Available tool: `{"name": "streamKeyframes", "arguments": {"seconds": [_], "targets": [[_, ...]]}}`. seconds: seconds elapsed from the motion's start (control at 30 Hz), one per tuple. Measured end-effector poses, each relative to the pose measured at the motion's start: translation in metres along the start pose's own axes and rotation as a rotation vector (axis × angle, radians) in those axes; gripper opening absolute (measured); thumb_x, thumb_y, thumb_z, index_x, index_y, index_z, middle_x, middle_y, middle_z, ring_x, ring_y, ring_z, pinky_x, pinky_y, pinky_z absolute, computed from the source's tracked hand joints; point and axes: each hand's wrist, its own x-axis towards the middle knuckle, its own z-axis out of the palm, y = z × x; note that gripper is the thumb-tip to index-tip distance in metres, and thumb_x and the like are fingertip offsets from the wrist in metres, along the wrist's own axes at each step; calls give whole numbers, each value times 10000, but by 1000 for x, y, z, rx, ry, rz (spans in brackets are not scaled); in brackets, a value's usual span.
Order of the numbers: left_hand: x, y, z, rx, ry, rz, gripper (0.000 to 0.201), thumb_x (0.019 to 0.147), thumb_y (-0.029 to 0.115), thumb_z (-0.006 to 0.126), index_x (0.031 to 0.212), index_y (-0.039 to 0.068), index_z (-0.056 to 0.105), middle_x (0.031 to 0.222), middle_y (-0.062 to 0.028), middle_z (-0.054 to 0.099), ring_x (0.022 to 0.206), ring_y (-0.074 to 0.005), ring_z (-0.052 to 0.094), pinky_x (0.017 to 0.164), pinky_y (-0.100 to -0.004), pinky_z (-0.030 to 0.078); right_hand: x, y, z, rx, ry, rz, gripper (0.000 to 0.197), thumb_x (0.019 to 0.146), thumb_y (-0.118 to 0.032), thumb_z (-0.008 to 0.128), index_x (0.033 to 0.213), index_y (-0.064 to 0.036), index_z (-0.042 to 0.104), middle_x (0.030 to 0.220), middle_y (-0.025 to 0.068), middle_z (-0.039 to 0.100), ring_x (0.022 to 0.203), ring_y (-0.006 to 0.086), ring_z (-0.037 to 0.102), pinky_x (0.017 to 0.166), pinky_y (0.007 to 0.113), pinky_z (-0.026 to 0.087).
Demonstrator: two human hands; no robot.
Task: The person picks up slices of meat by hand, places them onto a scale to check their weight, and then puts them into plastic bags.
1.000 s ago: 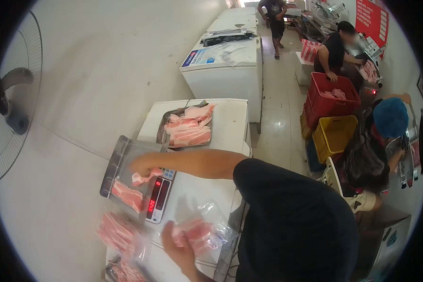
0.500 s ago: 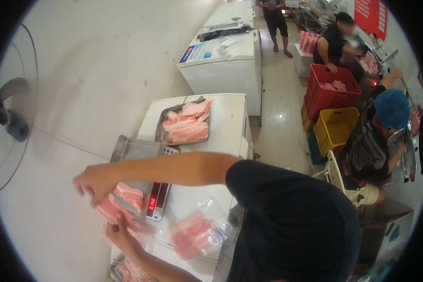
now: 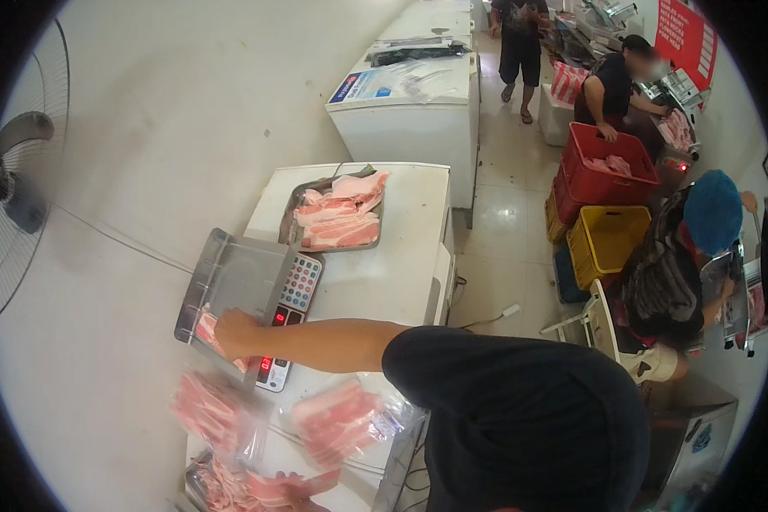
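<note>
On the steel pan of the weighing scale point(image 3: 239, 277), at its near-left corner, the person's right hand point(image 3: 230, 333) lies on a few slices of pink meat point(image 3: 205, 326) — the fingers are curled down over the slices, but whether they pinch them or only press on them I cannot tell from this angle. The arm reaches across from the dark-sleeved shoulder at the lower right. Just to the right of that hand sit the scale's keypad and its red display.

Below the hand, on the white counter point(image 3: 401, 256), lie two clear bags of sliced meat: one bag point(image 3: 209, 410) just beneath it and a second bag point(image 3: 337, 418) down and to the right. Lower still, at the bottom edge of the view, the left hand point(image 3: 286, 486) rests on more meat slices point(image 3: 239, 491) in a tray (only part of the hand shows, so its state is unclear).

Beyond the scale, well apart from the right hand, a metal tray point(image 3: 294, 200) holds a heap of pink cuts. Farther off stand a white chest freezer point(image 3: 418, 111), a red crate point(image 3: 602, 171) and a yellow crate point(image 3: 610, 239) — other people work beside these.
</note>
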Motion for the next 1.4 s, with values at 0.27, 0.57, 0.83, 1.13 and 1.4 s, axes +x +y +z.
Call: {"name": "streamKeyframes", "arguments": {"seconds": [0.27,0.57,0.83,1.13,1.4], "targets": [[-69,-21,-30,66,190,-121,696,1027,462,663,1510,-10,493,1239,-154,637,1050,-275,633,950,-453,568,-30,-49,-28,77,-81,-35,337,781,-303,765,966,-24,800,968,188,757,890,315,755,782,475,611],[-93,-4,-51,-159,183,-92,569,1027,176,696,1488,-62,462,1339,-253,637,1119,-329,685,988,-465,559,-2,-28,-62,359,-110,22,486,685,-320,867,1071,-60,727,1059,176,764,998,325,734,848,448,578],[-76,27,-39,-299,152,-139,586,1037,170,689,1503,-73,432,1334,-276,655,1175,-372,698,1029,-454,555,25,-34,-140,807,-143,-265,461,845,-91,753,1283,-84,607,986,49,718,817,95,645,654,276,518],[-31,47,22,-310,24,-84,512,1052,178,659,1458,-75,477,1290,-253,694,1204,-309,691,1041,-417,545,-29,-33,-262,1008,-565,-763,307,878,-185,743,1126,-53,621,968,2,636,899,86,596,796,250,507],[10,81,122,-283,-129,-74,434,1075,188,611,1425,-52,524,1326,-207,682,1164,-318,714,868,-400,647,-101,2,-296,697,-405,-604,272,850,-49,725,1083,-60,585,950,27,614,933,115,589,828,279,483]]}}
